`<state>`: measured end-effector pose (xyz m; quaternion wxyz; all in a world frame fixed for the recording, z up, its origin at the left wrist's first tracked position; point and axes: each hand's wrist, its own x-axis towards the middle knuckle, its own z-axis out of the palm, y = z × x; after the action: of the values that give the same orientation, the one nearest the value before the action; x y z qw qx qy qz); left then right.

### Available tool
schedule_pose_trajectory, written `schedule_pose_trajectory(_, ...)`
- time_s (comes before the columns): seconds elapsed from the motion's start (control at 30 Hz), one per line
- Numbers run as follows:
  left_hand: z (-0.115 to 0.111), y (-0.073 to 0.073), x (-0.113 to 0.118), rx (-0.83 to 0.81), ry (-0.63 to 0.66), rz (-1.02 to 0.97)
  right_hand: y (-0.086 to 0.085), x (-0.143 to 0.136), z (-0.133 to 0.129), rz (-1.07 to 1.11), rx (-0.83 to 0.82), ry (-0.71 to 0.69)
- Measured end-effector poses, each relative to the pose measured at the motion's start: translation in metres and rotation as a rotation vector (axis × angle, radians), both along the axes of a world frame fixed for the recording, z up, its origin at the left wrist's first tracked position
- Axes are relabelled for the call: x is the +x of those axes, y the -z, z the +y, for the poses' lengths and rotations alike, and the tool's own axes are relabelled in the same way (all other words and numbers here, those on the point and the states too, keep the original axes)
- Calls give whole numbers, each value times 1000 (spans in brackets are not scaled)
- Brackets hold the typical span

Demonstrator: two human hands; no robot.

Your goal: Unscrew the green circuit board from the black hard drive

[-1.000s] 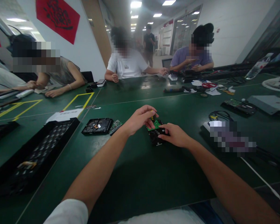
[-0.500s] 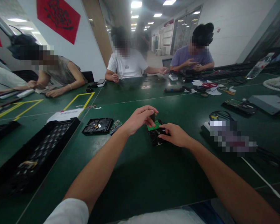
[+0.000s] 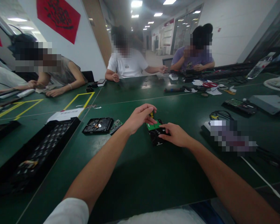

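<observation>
Hard drive, far end below left hand, touching right hand

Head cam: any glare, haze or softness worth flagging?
Head view: ceiling lights blown out; pale glare on the green table, toward its far side; haze behind the white-shirted person; yellow item at the left hand too soft to identify.

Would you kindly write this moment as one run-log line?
left hand: holding small yellow item | right hand: touching black drive | black drive: on green table, green board showing | nearby: second drive, loose circuit board
</observation>
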<state>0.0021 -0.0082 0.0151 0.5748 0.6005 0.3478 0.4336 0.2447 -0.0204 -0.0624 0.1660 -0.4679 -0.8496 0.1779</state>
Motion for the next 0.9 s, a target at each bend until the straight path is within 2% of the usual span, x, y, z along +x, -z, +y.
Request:
schedule_pose_trajectory(0.23,-3,-1,1,41,22,63,2,0,2,14,9,-17)
schedule_pose_trajectory(0.47,-8,-4,2,-61,87,4,2,0,2,2,1,-21)
schedule_pose_trajectory(0.63,-7,-5,2,-73,107,2,-1,0,0,-14,-3,-22)
schedule_pose_trajectory(0.9,-6,-7,1,-44,74,61,0,1,0,-3,8,-17)
